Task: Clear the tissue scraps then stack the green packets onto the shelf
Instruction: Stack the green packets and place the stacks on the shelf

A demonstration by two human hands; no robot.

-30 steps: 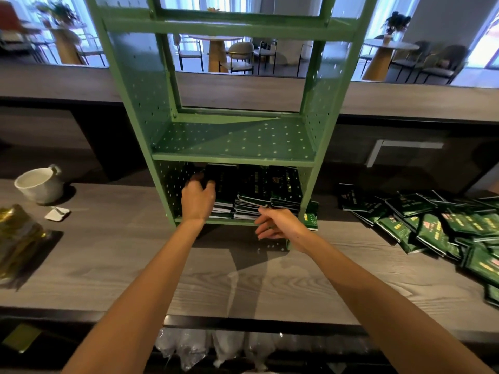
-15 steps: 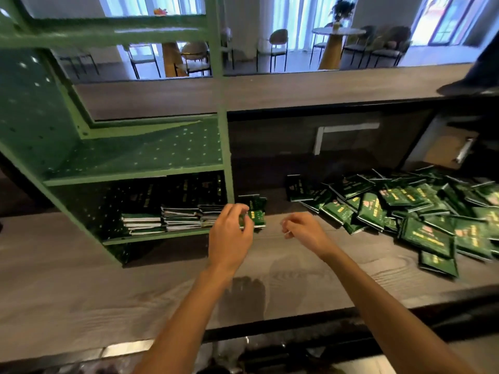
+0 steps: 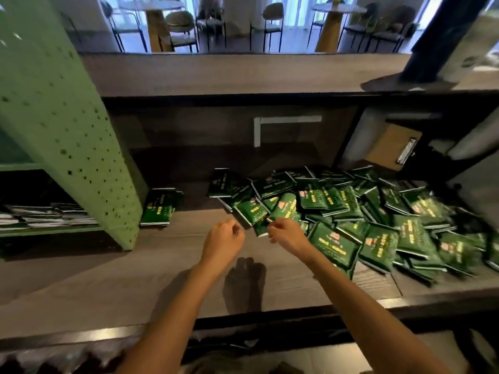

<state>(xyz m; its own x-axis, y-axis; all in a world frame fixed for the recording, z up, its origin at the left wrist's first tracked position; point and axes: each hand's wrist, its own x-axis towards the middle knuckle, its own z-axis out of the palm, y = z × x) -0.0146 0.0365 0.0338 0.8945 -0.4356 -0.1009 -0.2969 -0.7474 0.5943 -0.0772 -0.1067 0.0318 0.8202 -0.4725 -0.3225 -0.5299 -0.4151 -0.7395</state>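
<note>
Head: green packets (image 3: 337,211) heaped on wooden counter (image 3: 135,287); chairs (image 3: 270,22) beyond.

A brown clipboard (image 3: 391,147) leans at right; chairs (image 3: 271,14) surround round tables (image 3: 328,31) behind.

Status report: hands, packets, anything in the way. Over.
Left hand curled, nothing seen in it. Right hand at near edge of packet pile, grip unclear. Some packets stacked on shelf. Nothing in the way.

The shelf (image 3: 67,130) stands at the left of the counter (image 3: 135,279), with stacked packets (image 3: 40,215) on its lower level; a small stack (image 3: 159,209) lies just right of it; a heap of packets (image 3: 364,220) covers the counter's right; a clipboard (image 3: 391,147) sits behind the heap; the left hand (image 3: 222,242) and right hand (image 3: 287,236) are before its left edge.
</note>
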